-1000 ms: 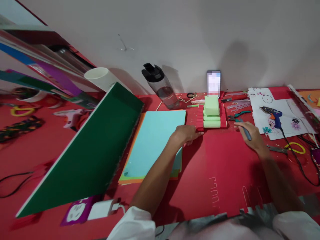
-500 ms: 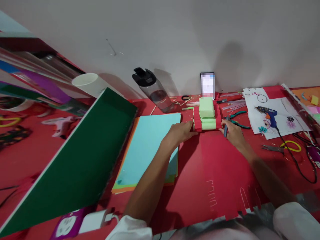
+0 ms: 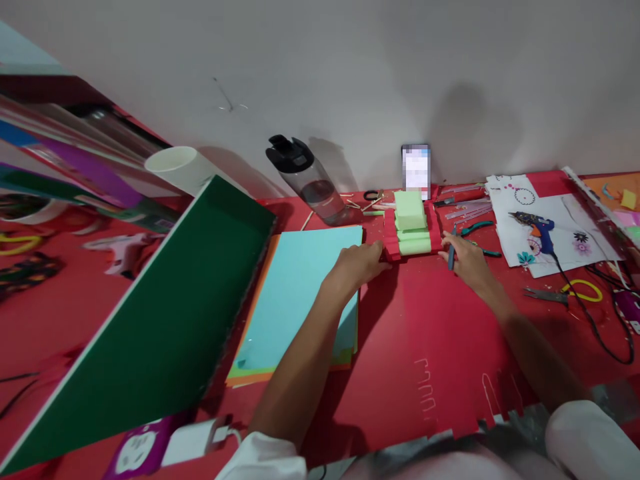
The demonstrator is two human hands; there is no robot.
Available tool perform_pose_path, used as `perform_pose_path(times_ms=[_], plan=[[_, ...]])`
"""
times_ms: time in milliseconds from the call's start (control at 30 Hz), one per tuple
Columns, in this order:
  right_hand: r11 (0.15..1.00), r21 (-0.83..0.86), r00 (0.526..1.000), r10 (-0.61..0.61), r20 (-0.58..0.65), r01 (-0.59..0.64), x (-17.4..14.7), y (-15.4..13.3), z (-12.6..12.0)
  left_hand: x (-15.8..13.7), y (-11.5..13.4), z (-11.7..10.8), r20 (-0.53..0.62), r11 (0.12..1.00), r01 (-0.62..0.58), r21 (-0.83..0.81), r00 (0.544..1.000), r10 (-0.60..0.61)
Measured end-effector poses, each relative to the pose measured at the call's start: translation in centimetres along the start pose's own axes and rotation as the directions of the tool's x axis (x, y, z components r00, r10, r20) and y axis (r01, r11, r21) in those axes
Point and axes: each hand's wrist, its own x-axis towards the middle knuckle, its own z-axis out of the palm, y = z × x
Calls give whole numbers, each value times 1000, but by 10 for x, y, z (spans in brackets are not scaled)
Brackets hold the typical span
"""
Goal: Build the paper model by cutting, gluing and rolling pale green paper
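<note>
A small paper model [image 3: 413,230] has a light green blocky top, green rolls in front and red ridged strips along both sides; it looks like a toy tank. My left hand [image 3: 363,263] is closed on the model's left red strip. By its right strip is my right hand [image 3: 465,260], closed around a slim grey-blue tool [image 3: 451,257] that points down; its exact kind is unclear. Whether the right fingertips touch the model I cannot tell. Red paper [image 3: 455,333] with white drawn outlines lies in front of the model.
Light blue paper sheets [image 3: 305,280] lie at left, beside a leaning green board [image 3: 165,313]. Behind stand a water bottle [image 3: 313,180] and a phone [image 3: 417,170]. Teal-handled pliers [image 3: 477,228], a blue glue gun [image 3: 537,228] and yellow-handled scissors [image 3: 583,290] are at right.
The paper model has turned a little and shifted slightly left, its green top tilting. My right fingers sit slightly lower beside it. My left hand stays on its left side.
</note>
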Motion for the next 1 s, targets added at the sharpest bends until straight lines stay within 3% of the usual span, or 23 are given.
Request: perform_pose_path(times_ms=[133,267,367,567,667,733,833,933,1000], plan=[[997,-38,996,-70,47,72,-17,10,-43,-15,0,-12,85,997,6,75,996,-12],[975,-188,971,-72,227,117,-42,22,-81,-28,4,-15,172,994,-61,92,984,45],[951,-265,945,-71,319,161,-50,26,-86,-28,12,-9,192,975,-220,17,958,213],[936,-298,934,-78,350,190,-48,29,-78,-2,21,11,122,841,-499,-207,840,529],[977,-167,954,-84,288,136,-48,21,-76,13,18,20,6,713,-587,-383,771,637],[997,45,977,-66,202,58,-44,7,-69,19,17,26,-80,598,-621,-506,725,684],[918,397,995,-12,103,-30,-35,-17,-46,24,22,35,-186,443,-608,-658,702,687],[817,571,996,48,78,-84,-25,-33,-17,23,30,39,-241,350,-593,-725,695,677],[770,631,995,94,43,-100,-22,-38,-2,22,33,38,-231,344,-575,-742,702,674]])
